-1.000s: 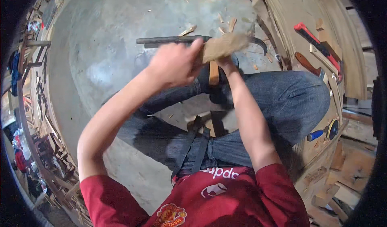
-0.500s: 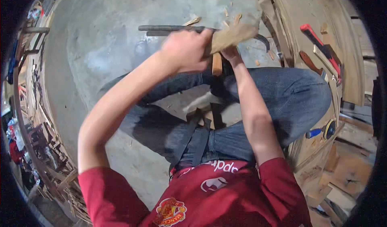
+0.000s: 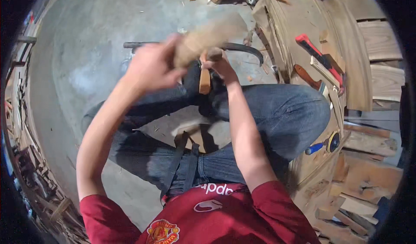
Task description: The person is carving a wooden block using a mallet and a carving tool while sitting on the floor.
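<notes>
My left hand [image 3: 151, 66] is closed on the near end of a light brown piece of wood [image 3: 210, 38], which is smeared by motion and slants up to the right. Just right of it, my right hand [image 3: 223, 67] is closed round a wooden handle [image 3: 214, 54], whose blunt round end faces up. The rest of that handle is hidden by the hand. Below my right hand an orange-brown squared wooden piece [image 3: 205, 82] sticks out toward me, between my bent knees. Whether it joins the handle, I cannot tell. Behind both hands lies a dark bar [image 3: 245, 48] with a hooked right end.
On the wooden planks at right lie a red-and-black tool [image 3: 318, 55], a brush with a brown handle [image 3: 307, 75] and a blue-handled tool with a round yellow-edged head [image 3: 325, 144]. Wood scraps [image 3: 364, 179] pile at lower right. More scraps [image 3: 32, 144] line the left side.
My left hand has swung left with the piece of wood, away from my right hand. The round end of the handle in my right hand now shows. The whole view has shifted.
</notes>
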`<state>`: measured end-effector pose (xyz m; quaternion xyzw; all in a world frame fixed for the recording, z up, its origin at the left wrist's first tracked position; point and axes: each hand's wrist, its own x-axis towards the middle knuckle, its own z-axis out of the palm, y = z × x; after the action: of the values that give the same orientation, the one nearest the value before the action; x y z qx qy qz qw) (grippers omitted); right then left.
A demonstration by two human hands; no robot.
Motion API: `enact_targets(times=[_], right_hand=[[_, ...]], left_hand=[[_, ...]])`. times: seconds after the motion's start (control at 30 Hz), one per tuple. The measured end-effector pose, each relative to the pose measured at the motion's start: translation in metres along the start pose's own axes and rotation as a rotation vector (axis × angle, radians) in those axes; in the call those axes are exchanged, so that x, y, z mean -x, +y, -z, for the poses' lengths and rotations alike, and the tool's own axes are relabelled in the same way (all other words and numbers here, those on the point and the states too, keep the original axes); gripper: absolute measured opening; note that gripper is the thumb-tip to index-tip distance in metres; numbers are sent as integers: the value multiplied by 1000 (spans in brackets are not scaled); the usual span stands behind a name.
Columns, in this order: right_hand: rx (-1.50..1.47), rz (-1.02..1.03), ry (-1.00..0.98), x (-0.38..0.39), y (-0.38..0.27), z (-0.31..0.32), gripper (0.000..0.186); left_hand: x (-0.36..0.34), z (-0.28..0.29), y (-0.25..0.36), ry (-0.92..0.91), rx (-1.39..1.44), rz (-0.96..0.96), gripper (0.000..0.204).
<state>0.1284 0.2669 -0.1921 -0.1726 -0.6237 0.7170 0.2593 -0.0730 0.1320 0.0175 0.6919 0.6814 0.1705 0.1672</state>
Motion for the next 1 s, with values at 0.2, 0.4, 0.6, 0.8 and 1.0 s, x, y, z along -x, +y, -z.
enact_targets(times=[0.2, 0.4, 0.6, 0.8, 1.0], right_hand=[[-103, -131, -9, -8, -41, -8, 21], [-134, -130, 76, -11, -41, -5, 19], [-152, -23, 136, -23, -77, 10, 18], [-357, 435, -17, -35, -179, -9, 15], [-116, 506, 78, -23, -209, -18, 16]], left_hand=[[-34, -12, -110, 112, -217, 383, 58], [-58, -76, -173, -255, -275, 684, 53], [-17, -137, -67, 167, 196, 633, 55], [-12, -174, -5, -64, 1086, 952, 68], [-10, -207, 3, -417, 615, 878, 79]])
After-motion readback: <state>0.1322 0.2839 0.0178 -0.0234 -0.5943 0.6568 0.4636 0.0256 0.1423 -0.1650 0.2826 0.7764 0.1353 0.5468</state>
